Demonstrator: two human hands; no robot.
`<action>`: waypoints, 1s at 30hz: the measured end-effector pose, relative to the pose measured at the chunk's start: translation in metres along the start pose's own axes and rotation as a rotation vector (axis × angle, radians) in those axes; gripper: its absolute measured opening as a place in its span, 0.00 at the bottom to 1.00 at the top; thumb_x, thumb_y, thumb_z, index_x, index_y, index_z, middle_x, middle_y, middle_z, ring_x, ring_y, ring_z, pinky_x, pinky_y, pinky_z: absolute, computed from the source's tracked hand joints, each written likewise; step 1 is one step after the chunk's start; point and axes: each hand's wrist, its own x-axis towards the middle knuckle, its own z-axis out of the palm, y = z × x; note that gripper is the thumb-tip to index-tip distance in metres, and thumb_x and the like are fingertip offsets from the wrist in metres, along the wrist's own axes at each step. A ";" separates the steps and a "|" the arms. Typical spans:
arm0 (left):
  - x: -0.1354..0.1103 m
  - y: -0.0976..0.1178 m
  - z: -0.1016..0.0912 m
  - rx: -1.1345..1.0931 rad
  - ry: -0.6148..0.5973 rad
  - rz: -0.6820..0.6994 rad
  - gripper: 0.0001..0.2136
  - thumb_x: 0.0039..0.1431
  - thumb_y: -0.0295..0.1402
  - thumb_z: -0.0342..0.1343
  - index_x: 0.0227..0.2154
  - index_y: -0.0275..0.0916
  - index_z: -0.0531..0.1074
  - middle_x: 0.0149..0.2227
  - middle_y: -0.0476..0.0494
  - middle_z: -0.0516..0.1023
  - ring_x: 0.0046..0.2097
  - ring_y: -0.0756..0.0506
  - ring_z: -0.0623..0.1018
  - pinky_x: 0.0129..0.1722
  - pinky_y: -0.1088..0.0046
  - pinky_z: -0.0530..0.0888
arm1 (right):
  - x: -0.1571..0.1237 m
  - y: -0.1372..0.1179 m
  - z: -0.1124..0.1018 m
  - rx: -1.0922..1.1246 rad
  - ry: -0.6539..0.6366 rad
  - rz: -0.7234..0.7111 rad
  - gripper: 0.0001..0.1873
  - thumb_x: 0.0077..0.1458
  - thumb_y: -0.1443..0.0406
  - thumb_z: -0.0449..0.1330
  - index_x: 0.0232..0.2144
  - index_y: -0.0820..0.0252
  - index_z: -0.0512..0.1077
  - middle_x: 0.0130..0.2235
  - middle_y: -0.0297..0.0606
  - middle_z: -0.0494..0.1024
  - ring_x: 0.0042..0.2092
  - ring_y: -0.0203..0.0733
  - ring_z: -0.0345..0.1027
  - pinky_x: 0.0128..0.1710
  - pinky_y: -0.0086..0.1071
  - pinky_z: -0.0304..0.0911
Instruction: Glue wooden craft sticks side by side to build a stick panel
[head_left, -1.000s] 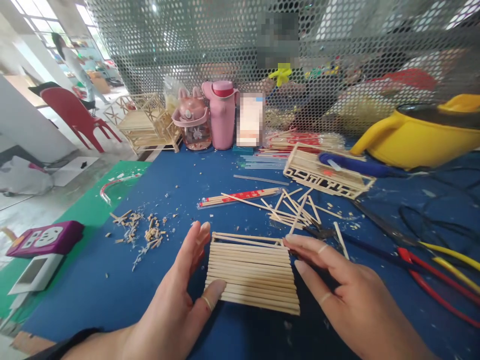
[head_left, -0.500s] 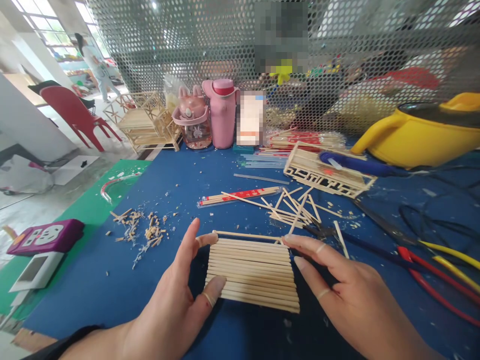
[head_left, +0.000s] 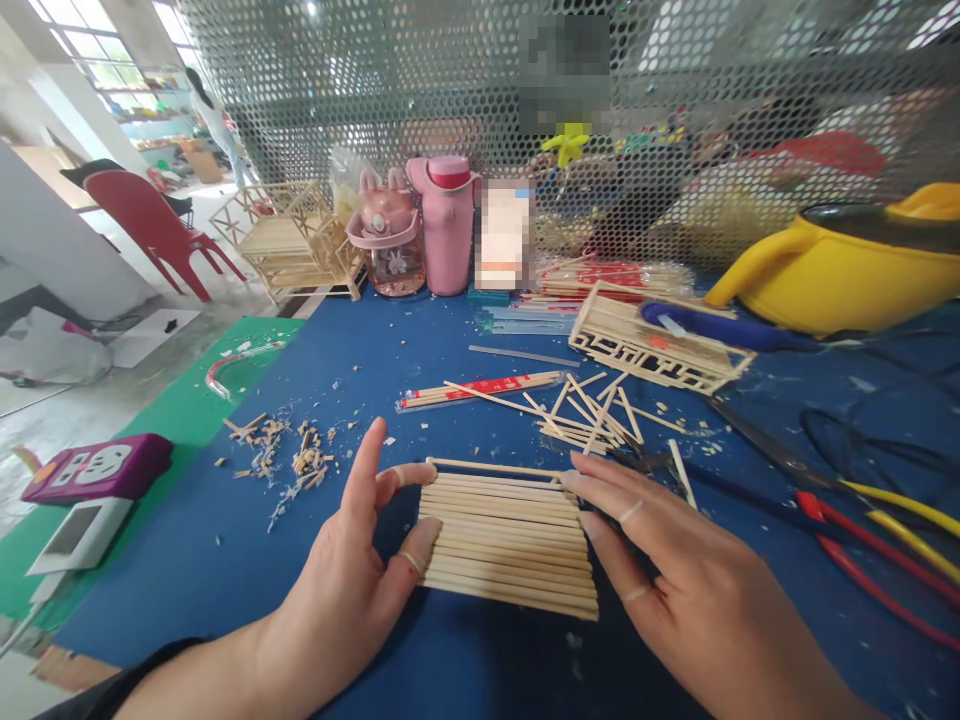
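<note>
A small panel of wooden sticks laid side by side is between my hands, over the blue table. A single stick runs along its far edge, raised a little, with a narrow gap behind the panel. My left hand grips the left side, thumb on the panel's edge and a finger at the single stick's left end; its index finger points up. My right hand holds the right side, fingertips at the far right corner and thumb against the right edge. Both hands have pale bands around fingers.
Loose sticks and a wrapped stick bundle lie beyond the panel. Pliers and a blue glue gun are at right, near a yellow pot. Offcuts lie left. A pink bottle stands behind.
My left thumb has shifted from the panel's top face toward its left edge. My right thumb has closed in on the right edge. A person in the background has moved right.
</note>
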 end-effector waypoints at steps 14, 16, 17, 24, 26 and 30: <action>0.002 -0.002 0.000 -0.051 -0.041 -0.010 0.36 0.64 0.32 0.49 0.65 0.51 0.31 0.55 0.43 0.71 0.55 0.44 0.72 0.56 0.60 0.69 | 0.012 -0.016 0.009 -0.111 -0.139 -0.268 0.18 0.58 0.72 0.50 0.47 0.63 0.74 0.49 0.50 0.77 0.48 0.51 0.74 0.47 0.49 0.71; 0.002 -0.002 -0.002 -0.071 -0.016 0.014 0.34 0.64 0.30 0.47 0.65 0.50 0.32 0.57 0.42 0.69 0.58 0.45 0.70 0.57 0.60 0.67 | 0.013 -0.016 0.008 -0.107 -0.138 -0.271 0.18 0.58 0.72 0.50 0.47 0.63 0.74 0.49 0.49 0.77 0.48 0.51 0.74 0.47 0.49 0.71; 0.003 -0.002 -0.004 -0.064 0.002 0.025 0.33 0.64 0.30 0.46 0.65 0.49 0.33 0.57 0.41 0.68 0.58 0.45 0.69 0.58 0.60 0.66 | 0.013 -0.016 0.008 -0.105 -0.136 -0.271 0.18 0.58 0.72 0.51 0.48 0.63 0.74 0.49 0.49 0.77 0.48 0.51 0.74 0.47 0.49 0.71; 0.006 0.004 -0.013 0.102 0.018 0.043 0.34 0.62 0.26 0.43 0.65 0.45 0.32 0.49 0.43 0.77 0.51 0.46 0.76 0.48 0.64 0.74 | 0.012 -0.013 0.011 -0.116 -0.092 -0.292 0.17 0.59 0.72 0.51 0.48 0.64 0.73 0.49 0.48 0.78 0.48 0.49 0.74 0.47 0.48 0.71; 0.006 0.004 -0.013 0.139 0.018 0.082 0.34 0.61 0.25 0.43 0.65 0.45 0.33 0.49 0.44 0.77 0.52 0.46 0.75 0.49 0.65 0.74 | 0.011 -0.013 0.012 -0.115 -0.078 -0.299 0.17 0.59 0.72 0.51 0.48 0.64 0.72 0.48 0.48 0.78 0.48 0.49 0.74 0.48 0.48 0.71; 0.009 0.007 -0.013 0.347 0.047 0.252 0.30 0.61 0.26 0.46 0.64 0.45 0.44 0.56 0.42 0.71 0.58 0.43 0.69 0.56 0.59 0.68 | 0.007 -0.012 0.013 -0.093 -0.110 -0.261 0.18 0.60 0.70 0.51 0.53 0.66 0.67 0.50 0.48 0.77 0.51 0.47 0.72 0.52 0.47 0.68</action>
